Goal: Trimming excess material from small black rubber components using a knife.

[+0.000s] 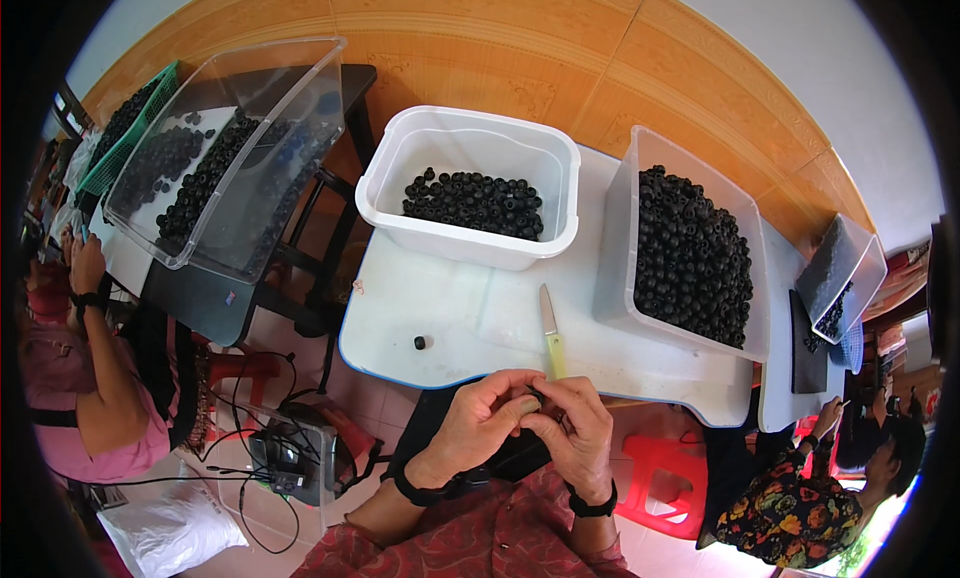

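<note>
Close together at the table's front edge, my left hand (478, 423) and my right hand (580, 430) pinch a small black part (537, 394) between their fingertips. Fingers cover most of it, so its shape is largely hidden. Just beyond them a small knife (551, 333) with a yellow-green handle lies on the white table (470, 323), blade pointing away. To its left sits a single small black part (420, 343). A white tub (400, 218) farther back holds many small black ring-like parts (475, 203). At the right, a translucent bin (615, 248) is heaped with similar parts.
On a dark table at left stands a clear bin (225, 243) with black parts, beside a green basket (130, 133). One person (100, 398) works there, another (800, 508) at right. A red stool (668, 483) and cables (240, 473) are below.
</note>
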A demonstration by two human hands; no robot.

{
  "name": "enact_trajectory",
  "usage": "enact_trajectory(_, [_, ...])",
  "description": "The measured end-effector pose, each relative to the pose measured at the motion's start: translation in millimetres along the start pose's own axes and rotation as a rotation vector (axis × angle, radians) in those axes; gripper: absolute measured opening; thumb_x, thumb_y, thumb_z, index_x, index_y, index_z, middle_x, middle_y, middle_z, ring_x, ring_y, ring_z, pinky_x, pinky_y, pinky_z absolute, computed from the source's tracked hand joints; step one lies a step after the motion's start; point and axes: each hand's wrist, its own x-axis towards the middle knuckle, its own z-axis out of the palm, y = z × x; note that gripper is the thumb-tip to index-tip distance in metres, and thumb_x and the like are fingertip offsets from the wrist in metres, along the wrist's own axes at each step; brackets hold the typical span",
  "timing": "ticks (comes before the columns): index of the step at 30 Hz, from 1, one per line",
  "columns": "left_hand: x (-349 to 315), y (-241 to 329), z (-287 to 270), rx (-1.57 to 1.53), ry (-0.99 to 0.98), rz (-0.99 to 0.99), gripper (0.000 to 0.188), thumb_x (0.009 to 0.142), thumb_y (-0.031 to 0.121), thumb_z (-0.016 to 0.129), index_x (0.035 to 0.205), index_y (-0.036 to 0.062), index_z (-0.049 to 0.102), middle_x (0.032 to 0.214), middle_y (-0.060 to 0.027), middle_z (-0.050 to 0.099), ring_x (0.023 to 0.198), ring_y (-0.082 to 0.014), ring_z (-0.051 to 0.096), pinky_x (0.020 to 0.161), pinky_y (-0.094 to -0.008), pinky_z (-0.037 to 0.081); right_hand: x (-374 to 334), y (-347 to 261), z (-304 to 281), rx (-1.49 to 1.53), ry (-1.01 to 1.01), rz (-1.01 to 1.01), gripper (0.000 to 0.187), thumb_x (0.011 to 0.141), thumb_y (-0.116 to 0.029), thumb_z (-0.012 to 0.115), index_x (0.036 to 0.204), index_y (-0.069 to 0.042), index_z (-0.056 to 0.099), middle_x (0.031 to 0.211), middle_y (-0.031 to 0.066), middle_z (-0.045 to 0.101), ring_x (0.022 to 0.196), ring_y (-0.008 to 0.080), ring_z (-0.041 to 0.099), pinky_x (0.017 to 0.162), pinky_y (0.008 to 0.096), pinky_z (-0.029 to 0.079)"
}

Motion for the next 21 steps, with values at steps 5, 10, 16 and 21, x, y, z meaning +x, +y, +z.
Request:
enact_trajectory(5, [2, -4, 1, -0.008, 0.016, -0.033, 0.029, 0.093, 0.008, 0.061, 0.119, -0.0037, 0.057, 0.084, -0.0013, 0.061, 0.068, -0.0043, 0.054, 0.060, -0.0184, 0.047, 3, -9, -6, -0.059, -0.064, 0.059, 0.040, 0.076, -0.005, 0.076, 0.114, -0.001, 0.064, 0.102, 0.0124, 0.060, 0.084, 0.0224, 0.065, 0.070, 0.0312, 0.055])
enact_trajectory(10, [1, -7, 1, 0.073, 0.078, -0.001, 0.028, 0.092, 0.009, 0.063, 0.115, -0.0042, 0.059, 0.082, -0.0010, 0.063, 0.067, -0.0043, 0.054, 0.059, -0.0188, 0.047, 5, -12, -5, -0.147, -0.118, 0.031, 0.039, 0.076, -0.002, 0.075, 0.113, -0.001, 0.064, 0.099, 0.0131, 0.062, 0.083, 0.0255, 0.066, 0.071, 0.0322, 0.055])
enact_trajectory(16, [1, 12, 2, 0.000, 0.039, -0.117, 0.021, 0.094, 0.009, 0.060, 0.111, -0.0022, 0.064, 0.083, -0.0013, 0.064, 0.066, -0.0030, 0.053, 0.056, -0.0168, 0.044, -5, 1, -1, 0.020, 0.026, 0.069, 0.037, 0.074, -0.002, 0.078, 0.109, -0.001, 0.066, 0.098, 0.0112, 0.063, 0.083, 0.0201, 0.066, 0.070, 0.0288, 0.054])
enact_trajectory(21, [0, 12, 5, -0.108, 0.083, -0.092, 0.022, 0.094, 0.011, 0.061, 0.110, -0.0025, 0.064, 0.082, -0.0019, 0.064, 0.064, -0.0040, 0.052, 0.056, -0.0171, 0.042, -5, 3, 1, 0.233, 0.096, 0.096, 0.037, 0.073, 0.001, 0.078, 0.108, -0.003, 0.066, 0.099, 0.0082, 0.063, 0.082, 0.0145, 0.064, 0.069, 0.0246, 0.052])
